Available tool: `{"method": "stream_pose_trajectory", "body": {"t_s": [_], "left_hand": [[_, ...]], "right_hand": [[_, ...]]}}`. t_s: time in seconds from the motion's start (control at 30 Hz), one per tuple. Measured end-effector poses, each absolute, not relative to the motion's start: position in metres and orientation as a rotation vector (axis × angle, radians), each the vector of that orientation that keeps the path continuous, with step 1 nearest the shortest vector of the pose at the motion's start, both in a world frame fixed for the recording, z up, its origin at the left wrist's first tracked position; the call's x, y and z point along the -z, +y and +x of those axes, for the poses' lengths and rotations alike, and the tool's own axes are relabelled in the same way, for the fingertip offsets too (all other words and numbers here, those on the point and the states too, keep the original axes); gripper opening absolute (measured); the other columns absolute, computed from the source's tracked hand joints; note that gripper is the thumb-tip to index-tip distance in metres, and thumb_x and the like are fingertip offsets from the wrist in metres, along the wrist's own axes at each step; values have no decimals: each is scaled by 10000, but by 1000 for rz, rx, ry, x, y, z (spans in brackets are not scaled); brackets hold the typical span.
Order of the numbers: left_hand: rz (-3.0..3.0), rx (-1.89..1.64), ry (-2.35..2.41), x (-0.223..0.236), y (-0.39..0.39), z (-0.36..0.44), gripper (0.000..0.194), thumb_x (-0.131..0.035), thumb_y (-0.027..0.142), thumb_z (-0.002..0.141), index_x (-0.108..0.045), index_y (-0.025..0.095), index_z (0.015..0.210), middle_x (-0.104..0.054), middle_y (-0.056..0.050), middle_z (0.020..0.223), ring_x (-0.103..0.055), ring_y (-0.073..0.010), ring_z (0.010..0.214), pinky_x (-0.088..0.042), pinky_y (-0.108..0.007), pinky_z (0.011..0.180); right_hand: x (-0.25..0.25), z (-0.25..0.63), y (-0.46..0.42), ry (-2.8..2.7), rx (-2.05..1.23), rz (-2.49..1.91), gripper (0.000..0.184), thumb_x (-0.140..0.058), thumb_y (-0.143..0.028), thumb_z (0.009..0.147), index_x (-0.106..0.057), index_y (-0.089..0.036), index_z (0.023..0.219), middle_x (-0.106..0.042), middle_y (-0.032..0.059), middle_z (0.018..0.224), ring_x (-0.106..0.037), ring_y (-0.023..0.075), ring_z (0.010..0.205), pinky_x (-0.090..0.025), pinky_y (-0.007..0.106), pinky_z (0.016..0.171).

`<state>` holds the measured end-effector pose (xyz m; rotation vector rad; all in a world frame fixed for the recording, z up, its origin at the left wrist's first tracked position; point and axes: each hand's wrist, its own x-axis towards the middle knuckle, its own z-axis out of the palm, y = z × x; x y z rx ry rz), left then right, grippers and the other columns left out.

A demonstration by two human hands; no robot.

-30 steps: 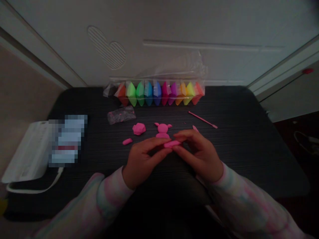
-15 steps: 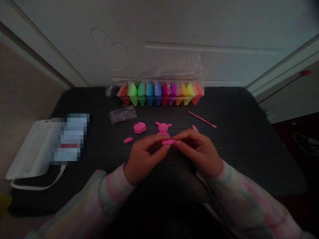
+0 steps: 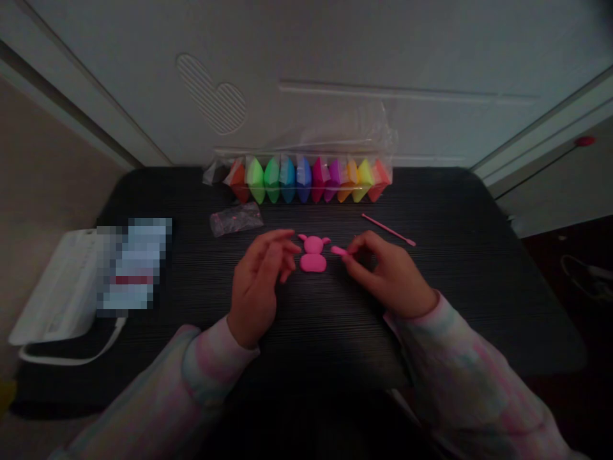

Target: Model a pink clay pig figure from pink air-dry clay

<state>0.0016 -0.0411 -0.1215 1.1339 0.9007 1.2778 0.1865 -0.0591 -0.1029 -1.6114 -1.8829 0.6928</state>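
Presently, from my remote seat, I see the right hand (image 3: 385,275) pinching a small pink clay roll (image 3: 338,251) just beside the eared pink clay figure (image 3: 313,262) on the black tabletop (image 3: 311,345). Across the figure, the left hand (image 3: 257,281), apart from the right, hovers with loosely curled fingers.

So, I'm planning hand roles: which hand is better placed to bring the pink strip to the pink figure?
Probably the right hand: it pinches the pink strip, whose free end points toward the pink figure, apart from it. The left hand is near the figure's other side, holding nothing visible.
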Motion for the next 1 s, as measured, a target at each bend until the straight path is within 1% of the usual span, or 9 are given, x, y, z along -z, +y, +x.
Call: {"method": "stream_pose_trajectory", "body": {"t_s": [0.13, 0.23, 0.3, 0.4, 0.63, 0.73, 0.8, 0.93, 1.0], "left_hand": [[1010, -1331, 944, 124, -34, 0, 203, -491, 347, 823, -608, 186, 864, -570, -12, 722, -468, -77, 534, -322, -188, 413], [1010, -1306, 943, 123, -34, 1, 196, -486, 335, 825, -608, 184, 846, -563, -10, 720, -461, -72, 529, -322, -182, 415], [1017, -1297, 951, 122, -35, 2, 201, -476, 326, 831, -611, 177, 828, -561, -11, 718, -460, -68, 528, -323, -178, 417], [1015, -1290, 956, 122, -38, 3, 209, -477, 323, 830, -615, 167, 811, -562, -14, 717, -459, -66, 533, -326, -175, 422], [1049, -1258, 974, 123, -39, 2, 205, -471, 323, 836, -614, 178, 819, -555, -4, 699, -462, -67, 541, -333, -175, 432], [1202, -1200, 1050, 122, -40, 2, 135, -505, 274, 817, -602, 186, 847, -569, 4, 727, -479, -65, 555, -369, -179, 465], [1394, -1127, 1124, 121, -41, 3, 113, -546, 233, 788, -601, 182, 873, -593, -6, 794, -521, -79, 621, -416, -192, 531], [1804, -929, 1070, 121, -46, 5, 266, -624, 241, 732, -597, 166, 986, -616, -24, 848, -559, -102, 658, -463, -217, 592], [1922, -876, 987, 121, -48, 6, 256, -623, 226, 737, -609, 159, 984, -641, -26, 859, -584, -111, 705, -477, -223, 656]], "right_hand": [[108, 187, -57, -2058, -694, -1740, 52, -544, -173, 739, -493, -181, 743, -523, -40, 613, -480, 92, 534, -372, 262, 596], [111, 184, -58, -2066, -697, -1800, 48, -536, -187, 755, -503, -181, 789, -536, -39, 635, -500, 98, 554, -383, 300, 674], [111, 183, -58, -2042, -702, -1831, 75, -531, -185, 759, -512, -182, 831, -553, -28, 668, -508, 104, 571, -386, 289, 658], [111, 184, -57, -2031, -675, -1820, 97, -527, -171, 758, -529, -180, 854, -584, 0, 739, -526, 120, 623, -391, 269, 625], [120, 186, -54, -2052, -571, -1736, 134, -496, -128, 764, -563, -182, 866, -613, 44, 882, -564, 167, 797, -419, 309, 731], [118, 186, -55, -2040, -571, -1721, 138, -504, -125, 764, -569, -179, 873, -612, 44, 885, -561, 166, 788, -422, 314, 724], [113, 186, -56, -2015, -613, -1660, 135, -516, -127, 764, -568, -175, 878, -607, 39, 866, -549, 146, 734, -422, 291, 683], [102, 184, -62, -1957, -848, -1444, 118, -541, -161, 767, -560, -183, 882, -587, 15, 809, -517, 113, 672, -415, 258, 630], [100, 183, -65, -1944, -935, -1371, 108, -543, -169, 768, -555, -186, 874, -580, 12, 803, -514, 110, 681, -416, 252, 626]]}}
